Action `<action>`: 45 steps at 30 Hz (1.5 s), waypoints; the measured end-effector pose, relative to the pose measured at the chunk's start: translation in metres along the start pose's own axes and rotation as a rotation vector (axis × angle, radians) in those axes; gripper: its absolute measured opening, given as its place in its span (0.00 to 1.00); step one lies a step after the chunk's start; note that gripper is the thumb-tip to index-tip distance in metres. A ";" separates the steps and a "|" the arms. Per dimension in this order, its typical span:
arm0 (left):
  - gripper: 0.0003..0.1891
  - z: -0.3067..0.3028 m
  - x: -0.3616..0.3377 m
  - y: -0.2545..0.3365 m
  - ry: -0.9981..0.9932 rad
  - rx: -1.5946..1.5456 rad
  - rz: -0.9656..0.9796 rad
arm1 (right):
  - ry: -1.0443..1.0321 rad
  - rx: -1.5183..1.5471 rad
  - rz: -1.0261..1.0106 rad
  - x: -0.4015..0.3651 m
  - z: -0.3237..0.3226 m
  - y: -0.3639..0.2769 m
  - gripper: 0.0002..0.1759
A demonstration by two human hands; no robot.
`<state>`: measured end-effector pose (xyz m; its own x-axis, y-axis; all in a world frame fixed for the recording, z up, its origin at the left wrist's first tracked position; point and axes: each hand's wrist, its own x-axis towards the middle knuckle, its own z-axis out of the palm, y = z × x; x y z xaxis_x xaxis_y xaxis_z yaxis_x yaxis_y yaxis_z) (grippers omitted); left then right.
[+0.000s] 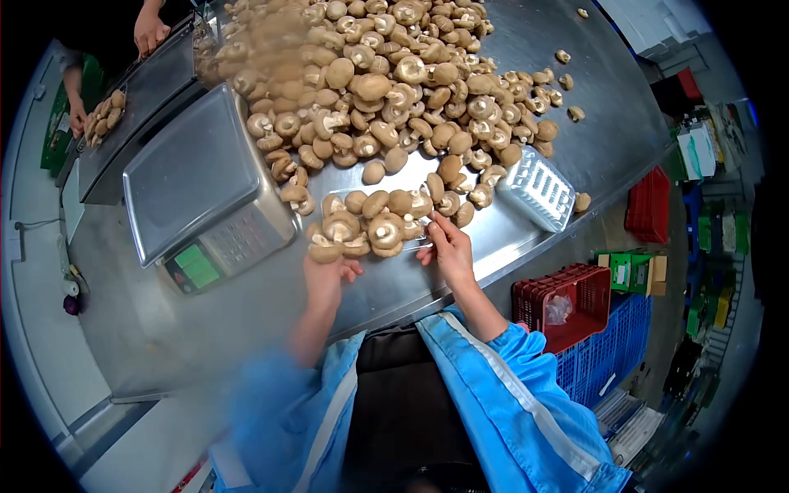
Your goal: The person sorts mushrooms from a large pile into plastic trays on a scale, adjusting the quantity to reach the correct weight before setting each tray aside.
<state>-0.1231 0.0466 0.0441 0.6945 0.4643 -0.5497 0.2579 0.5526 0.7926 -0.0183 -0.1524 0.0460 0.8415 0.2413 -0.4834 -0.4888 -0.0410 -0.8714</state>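
Observation:
Brown-capped mushrooms (385,230) fill a clear plastic tray (417,244) just above the steel table in front of me. My left hand (327,279) supports the tray's left end, its fingers curled beneath and partly hidden by mushrooms. At the right end, my right hand (450,251) grips the tray with thumb and fingers near the rim. A big heap of loose mushrooms (374,86) lies just beyond the tray. To the right of my right hand sits a stack of clear plastic trays (538,189).
A weighing scale (197,177) with a steel platform stands left of the heap. Another person's hand (150,33) and a second hand (77,117) by a filled tray (104,117) are at upper left. A red crate (563,300) stands beyond the table's right edge.

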 end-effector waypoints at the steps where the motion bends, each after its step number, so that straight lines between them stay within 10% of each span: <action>1: 0.13 -0.001 -0.006 0.005 -0.003 0.007 -0.003 | 0.001 -0.005 0.005 -0.005 -0.001 -0.002 0.23; 9: 0.37 -0.035 -0.028 0.071 0.057 0.095 0.219 | -0.151 0.000 -0.104 -0.009 0.060 -0.036 0.23; 16: 0.33 -0.098 -0.014 0.138 0.291 0.136 0.477 | -0.320 -0.087 -0.224 0.024 0.178 -0.058 0.21; 22: 0.30 -0.178 0.031 0.166 0.344 0.181 0.485 | -0.211 -0.640 -0.881 0.055 0.255 -0.052 0.17; 28: 0.30 -0.201 0.049 0.183 0.395 0.236 0.469 | -0.127 -0.816 -1.036 0.076 0.294 -0.043 0.16; 38: 0.30 -0.223 0.013 0.141 0.610 0.314 0.744 | -0.294 -0.691 -0.992 0.016 0.267 -0.059 0.27; 45: 0.28 -0.145 -0.047 0.068 0.185 0.487 0.606 | -0.759 -0.615 -0.697 -0.077 0.244 -0.029 0.31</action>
<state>-0.2356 0.1628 0.0857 0.6959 0.7180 0.0131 0.1651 -0.1777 0.9701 -0.1252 0.0666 0.1293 0.4298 0.8973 0.1006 0.3834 -0.0805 -0.9201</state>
